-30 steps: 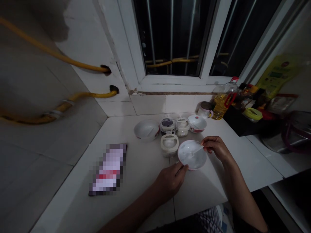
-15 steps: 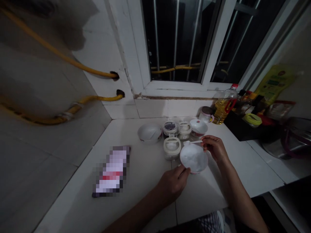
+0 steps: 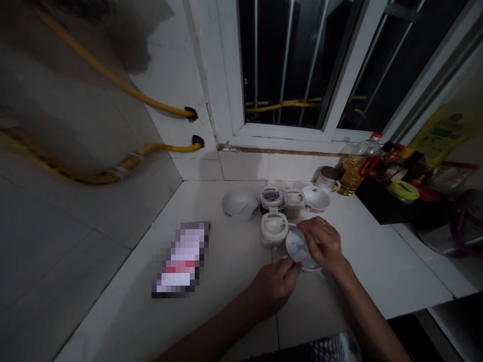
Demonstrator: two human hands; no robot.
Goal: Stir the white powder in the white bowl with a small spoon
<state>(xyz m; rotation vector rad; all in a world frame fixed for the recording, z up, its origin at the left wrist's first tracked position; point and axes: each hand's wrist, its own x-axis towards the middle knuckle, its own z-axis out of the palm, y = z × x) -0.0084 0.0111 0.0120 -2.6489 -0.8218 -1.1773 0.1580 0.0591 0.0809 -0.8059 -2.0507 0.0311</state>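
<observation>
My left hand (image 3: 277, 282) grips the near left rim of a white bowl (image 3: 297, 247) with a pink edge, thumb and fingers pinched on it. White powdery stuff seems to lie inside. Over the bowl's far right side, my right hand (image 3: 322, 242) pinches a small white spoon (image 3: 291, 224). The spoon points left, its end over the opening of a clear jar (image 3: 274, 236) with a cream-coloured rim and white contents. How much the spoon carries cannot be made out. My right hand hides part of the bowl.
Behind the jar stand a dark-filled jar (image 3: 271, 198), another jar (image 3: 294, 201), a large bowl (image 3: 240, 206) and a smaller bowl (image 3: 316, 199). A mug (image 3: 327, 178), an oil bottle (image 3: 354, 168) and several condiments line the back right. A blurred phone-like slab (image 3: 181, 261) lies left.
My right hand has moved left and toward me over the bowl, bringing the spoon from above the bowl's far rim to the jar's opening. My left hand still holds the bowl. The view has shifted slightly.
</observation>
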